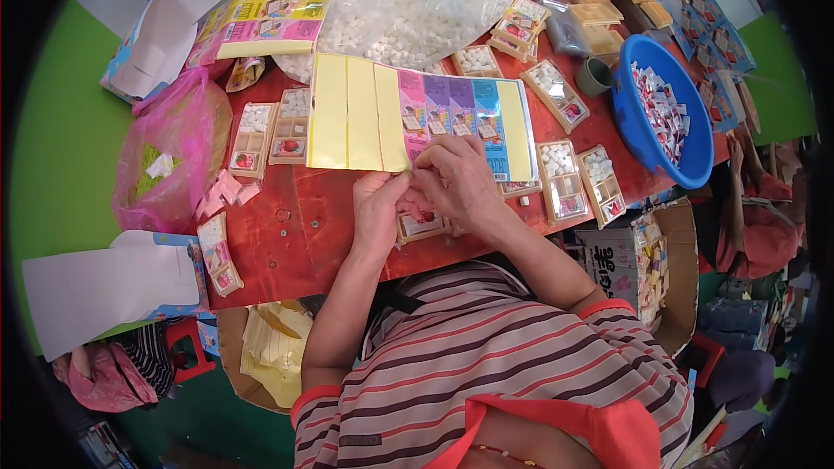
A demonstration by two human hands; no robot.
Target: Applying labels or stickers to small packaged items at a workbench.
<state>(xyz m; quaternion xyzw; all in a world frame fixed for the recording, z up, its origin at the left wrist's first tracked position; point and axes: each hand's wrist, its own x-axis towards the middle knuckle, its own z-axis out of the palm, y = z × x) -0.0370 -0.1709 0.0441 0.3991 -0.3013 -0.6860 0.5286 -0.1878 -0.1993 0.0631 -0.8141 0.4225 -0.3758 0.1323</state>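
Note:
A sticker sheet (373,113) lies across the middle of the table, bare yellow backing on its left and pink, purple and blue labels on its right. At its lower edge, by the pink label (412,108), my left hand (379,207) pinches with thumb and finger. My right hand (462,181) is closed at the same spot, its fingertips bunched against the edge. Whether the label's corner is lifted there is hidden by my fingers. Partly covered beneath my hands is a small compartment tray (420,224) with pink pieces and a strawberry-print packet.
Similar trays with white pieces (560,161) stand on both sides. A blue basin (624,113) of small packets is at right, beside a dark cup (594,76). Behind lies a large clear bag (417,9) of white pieces. A pink plastic bag (139,182) sits left.

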